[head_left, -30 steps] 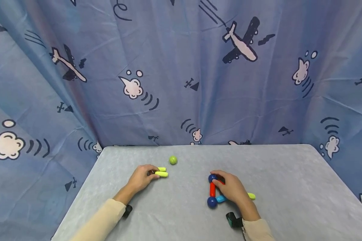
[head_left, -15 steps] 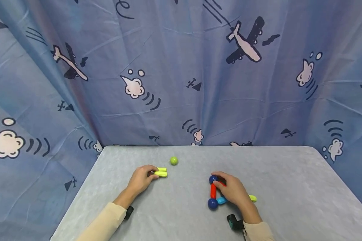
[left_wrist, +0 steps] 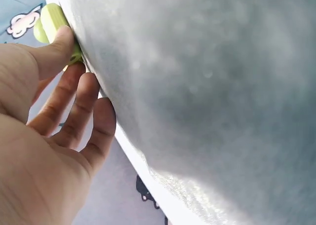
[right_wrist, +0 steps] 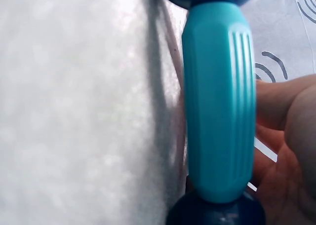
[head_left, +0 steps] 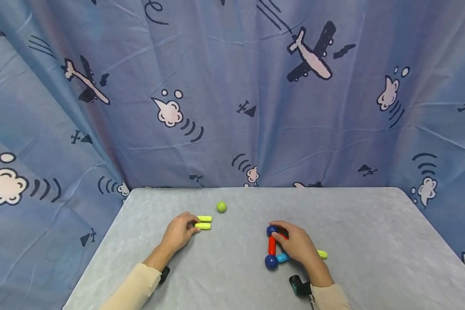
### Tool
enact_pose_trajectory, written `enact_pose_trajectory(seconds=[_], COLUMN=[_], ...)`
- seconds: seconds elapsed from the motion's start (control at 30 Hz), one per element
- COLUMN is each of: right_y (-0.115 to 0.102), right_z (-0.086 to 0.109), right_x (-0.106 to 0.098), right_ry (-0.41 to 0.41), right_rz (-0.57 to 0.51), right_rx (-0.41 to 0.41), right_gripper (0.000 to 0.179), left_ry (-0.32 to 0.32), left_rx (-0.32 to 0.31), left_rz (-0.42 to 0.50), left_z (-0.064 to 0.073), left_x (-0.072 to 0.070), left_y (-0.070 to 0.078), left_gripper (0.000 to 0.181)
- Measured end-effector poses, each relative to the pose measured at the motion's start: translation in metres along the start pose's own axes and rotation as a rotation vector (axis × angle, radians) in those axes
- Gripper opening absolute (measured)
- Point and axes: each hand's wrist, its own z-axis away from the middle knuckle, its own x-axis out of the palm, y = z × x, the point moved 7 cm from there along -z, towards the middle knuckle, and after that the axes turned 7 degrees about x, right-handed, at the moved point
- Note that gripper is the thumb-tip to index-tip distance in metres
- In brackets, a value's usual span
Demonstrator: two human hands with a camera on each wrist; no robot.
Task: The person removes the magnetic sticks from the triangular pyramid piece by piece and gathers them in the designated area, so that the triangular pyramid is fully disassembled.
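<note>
My left hand (head_left: 180,231) pinches a yellow-green toy rod (head_left: 203,226) at its left end. A second yellow-green rod (head_left: 205,218) lies alongside, at the fingertips; how they touch it is hidden. In the left wrist view, my thumb presses a ribbed rod (left_wrist: 53,21). My right hand (head_left: 297,243) grips a dark blue ball (head_left: 271,231) at the far corner of a rod-and-ball frame. A red rod (head_left: 272,246) runs from it to a nearer dark blue ball (head_left: 271,262). A light blue rod (right_wrist: 219,101) joins that ball; another red rod is mostly hidden under my hand.
A green ball (head_left: 221,207) lies beyond the left hand. Another yellow-green rod (head_left: 322,254) shows past the right wrist, partly covered by it. A pale cloth covers the table (head_left: 232,280), and a blue printed curtain (head_left: 217,86) hangs behind its far edge.
The left hand has shifted slightly left with the two yellow-green rods, which lie a little farther from the green ball. The right hand keeps its hold on the frame, with no clear movement.
</note>
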Motion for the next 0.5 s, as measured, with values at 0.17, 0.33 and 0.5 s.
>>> enact_pose_trajectory(seconds=[0.17, 0.33, 0.5], right_y=[-0.0005, 0.0001, 0.0011], right_z=[-0.0007, -0.0006, -0.0005], right_x=[-0.0001, -0.0002, 0.0003], right_ry=[-0.002, 0.001, 0.001], right_rz=[0.007, 0.002, 0.001], right_rx=[-0.003, -0.007, -0.005], right_gripper=[0.034, 0.034, 0.034], left_ry=[0.025, 0.050, 0.070], left_rx=[-0.030, -0.035, -0.038], left_rz=[-0.027, -0.030, -0.035], left_z=[0.0000, 0.0003, 0.0005], left_x=[-0.0020, -0.0038, -0.0053], left_y=[-0.0020, -0.0023, -0.0024], left_gripper=[0.023, 0.024, 0.023])
